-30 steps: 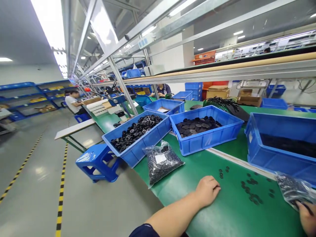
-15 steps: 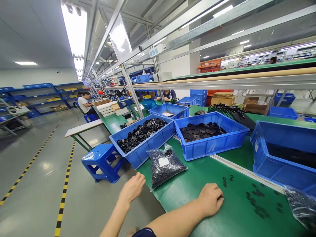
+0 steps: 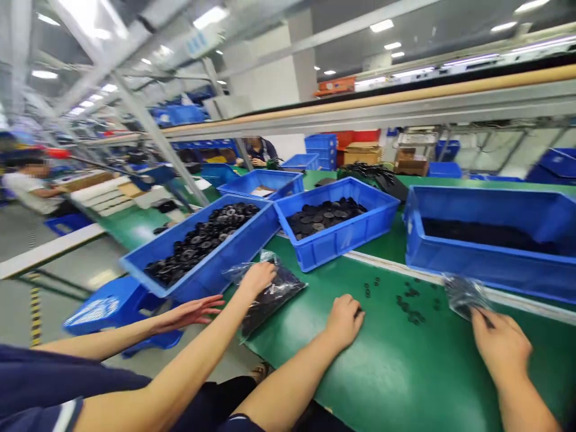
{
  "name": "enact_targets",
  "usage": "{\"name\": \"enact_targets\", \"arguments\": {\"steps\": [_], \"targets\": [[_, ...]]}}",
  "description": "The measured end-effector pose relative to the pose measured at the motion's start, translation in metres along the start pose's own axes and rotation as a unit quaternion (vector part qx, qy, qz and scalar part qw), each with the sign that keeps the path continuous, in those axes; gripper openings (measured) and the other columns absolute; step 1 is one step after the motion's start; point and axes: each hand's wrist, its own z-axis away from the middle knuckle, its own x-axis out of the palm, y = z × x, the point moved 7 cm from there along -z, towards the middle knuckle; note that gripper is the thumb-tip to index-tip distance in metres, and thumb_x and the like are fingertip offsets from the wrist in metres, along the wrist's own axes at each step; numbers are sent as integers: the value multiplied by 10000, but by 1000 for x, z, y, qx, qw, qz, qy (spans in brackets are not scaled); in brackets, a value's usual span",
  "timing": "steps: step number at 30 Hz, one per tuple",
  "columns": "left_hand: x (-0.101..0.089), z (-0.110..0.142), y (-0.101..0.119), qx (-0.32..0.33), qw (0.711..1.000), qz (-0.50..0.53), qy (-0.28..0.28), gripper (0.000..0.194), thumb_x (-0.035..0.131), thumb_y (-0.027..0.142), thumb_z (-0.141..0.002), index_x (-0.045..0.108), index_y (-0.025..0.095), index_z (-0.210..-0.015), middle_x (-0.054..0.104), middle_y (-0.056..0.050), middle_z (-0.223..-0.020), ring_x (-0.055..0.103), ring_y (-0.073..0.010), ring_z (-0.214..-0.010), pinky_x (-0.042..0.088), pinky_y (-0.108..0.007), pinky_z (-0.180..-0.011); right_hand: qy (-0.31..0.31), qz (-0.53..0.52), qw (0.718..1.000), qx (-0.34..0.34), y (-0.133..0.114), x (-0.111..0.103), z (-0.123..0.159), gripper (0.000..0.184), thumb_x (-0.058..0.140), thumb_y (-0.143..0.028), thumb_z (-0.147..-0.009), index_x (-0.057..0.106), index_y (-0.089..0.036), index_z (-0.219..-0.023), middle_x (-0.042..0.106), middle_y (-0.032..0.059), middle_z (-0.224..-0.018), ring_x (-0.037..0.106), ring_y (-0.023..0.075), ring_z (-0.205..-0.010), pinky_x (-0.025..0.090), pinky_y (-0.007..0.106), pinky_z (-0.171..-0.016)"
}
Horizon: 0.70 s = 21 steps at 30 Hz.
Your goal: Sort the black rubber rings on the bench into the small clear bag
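Observation:
My left hand (image 3: 344, 322) rests closed on the green tabletop (image 3: 387, 372). A dark bit shows by its curled fingers, but I cannot make out what it is. At the right, my right hand (image 3: 501, 342) grips the near corner of a clear plastic bag (image 3: 463, 294) with dark contents. Small black rings (image 3: 410, 311) lie scattered on the green surface between my hands. To the left, a co-worker's hand (image 3: 257, 279) is on another clear bag (image 3: 272, 297) full of small black parts. That person's other hand (image 3: 191, 312) is spread beside it.
Blue bins with black parts line the back: one with ring-shaped pieces (image 3: 207, 237), one with flat discs (image 3: 328, 213), one long bin (image 3: 486, 240) at the right. A blue stool (image 3: 103, 306) stands at the left. Another person (image 3: 258, 150) sits farther back.
The view has swung to the right. My right hand has come into sight, gripping the right-hand bag. The co-worker's arms reach farther in, one hand now on the left bag. My left hand stays closed.

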Motion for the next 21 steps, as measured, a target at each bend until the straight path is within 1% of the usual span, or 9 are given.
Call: {"name": "enact_targets", "arguments": {"steps": [2, 5, 8, 10, 12, 14, 16, 18, 21], "targets": [[2, 0, -3, -2, 1000, 24, -3, 38, 646, 193, -859, 656, 184, -895, 639, -79, -898, 605, -226, -890, 465, -367, -799, 1, 1, 1000, -1, -8, -1, 3, 444, 451, -588, -859, 729, -250, -785, 695, 159, -801, 658, 305, -771, 523, 447, -682], [4, -6, -10, -8, 999, 48, 12, 68, 645, 228, -875, 646, 190, -931, 646, -65, -903, 613, -215, -875, 474, -357, -797, -64, -40, 997, -10, -32, 4, 24, 383, 483, -514, -875, 711, -207, -864, 717, 106, -817, 657, 239, -703, 547, 384, -702], [7, -20, -13, -20, 998, 54, 23, 102, 686, 261, -859, 645, 196, -925, 654, -45, -878, 629, -202, -835, 484, -338, -768, -193, -84, 976, -51, -68, 22, 58, 296, 482, -406, -928, 710, -218, -922, 724, 73, -832, 668, 206, -724, 553, 339, -722], [12, -34, -14, -31, 998, 54, 24, 148, 725, 269, -833, 646, 192, -931, 655, -40, -864, 639, -203, -829, 489, -335, -762, -282, -94, 949, -106, -92, 36, 81, 262, 466, -319, -957, 711, -227, -951, 726, 66, -884, 682, 199, -807, 553, 324, -769], [18, -48, -13, -36, 998, 52, 21, 208, 767, 275, -799, 647, 186, -943, 660, -42, -871, 645, -206, -831, 493, -340, -773, -342, -73, 925, -149, -107, 48, 95, 246, 471, -261, -967, 714, -227, -985, 716, 65, -932, 681, 195, -874, 547, 311, -801], [24, -58, -12, -30, 998, 50, 15, 213, 779, 269, -784, 647, 185, -928, 667, -46, -881, 648, -208, -833, 495, -346, -784, -368, -39, 915, -162, -110, 56, 100, 227, 500, -241, -965, 716, -221, -1031, 704, 67, -961, 674, 196, -907, 542, 303, -814], [28, -62, -12, -19, 998, 55, 12, 162, 753, 249, -799, 647, 187, -904, 673, -46, -877, 653, -208, -833, 495, -349, -789, -375, -18, 914, -154, -107, 59, 98, 213, 531, -233, -959, 713, -210, -1067, 696, 70, -983, 668, 201, -925, 538, 304, -825], [28, -60, -13, -13, 998, 65, 13, 116, 712, 229, -821, 648, 189, -910, 677, -43, -863, 658, -203, -825, 498, -346, -783, -377, -14, 915, -147, -103, 59, 96, 204, 548, -227, -955, 711, -205, -1076, 688, 72, -996, 664, 202, -933, 535, 307, -830], [26, -51, -15, -10, 997, 82, 8, 113, 664, 236, -846, 651, 191, -950, 684, -28, -825, 652, -177, -759, 507, -323, -753, -375, -17, 915, -145, -100, 56, 95, 183, 553, -219, -957, 710, -210, -1051, 677, 71, -993, 656, 197, -919, 529, 305, -820]]}}
